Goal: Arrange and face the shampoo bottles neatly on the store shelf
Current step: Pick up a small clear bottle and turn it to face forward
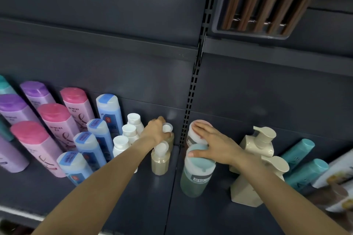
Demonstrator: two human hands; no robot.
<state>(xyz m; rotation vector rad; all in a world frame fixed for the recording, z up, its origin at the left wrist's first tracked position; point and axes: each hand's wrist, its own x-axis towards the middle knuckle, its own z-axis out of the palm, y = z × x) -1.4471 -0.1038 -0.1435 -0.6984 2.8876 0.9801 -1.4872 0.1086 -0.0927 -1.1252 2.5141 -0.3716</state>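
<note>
Shelf [191, 215] of dark grey metal, holding rows of plastic shampoo bottles. Left hand [155, 130] reaching to the back, fingers curled round the white-capped tan bottle at the rear [168, 129]; just in front of it, a second tan translucent bottle with a white flip cap [160, 160], upright, partly crossed by the forearm. Right hand [214, 146] laid flat, fingers straight: fingertips resting on the pink lid of the brown round bottle [193, 135], thumb and palm on the pale blue lid of the green round bottle [196, 175] standing in front of it. Labels on both round bottles dark with white writing, too blurred to read.

Left of the tan pair, a file of small white-capped bottles [127, 131]; then a row of blue bottles with blue cap stickers [99, 133], a red emblem on the label, text illegible. Further left, pink-capped bottles [57, 120] with a dark cursive flourish and small unreadable print, then purple-capped bottles [13, 107]. Right of the round pair, two cream pump bottles [256, 147], then teal bottles [305, 170] leaning. At the far right edge, white packs with yellow print [338, 177], blurred.
</note>
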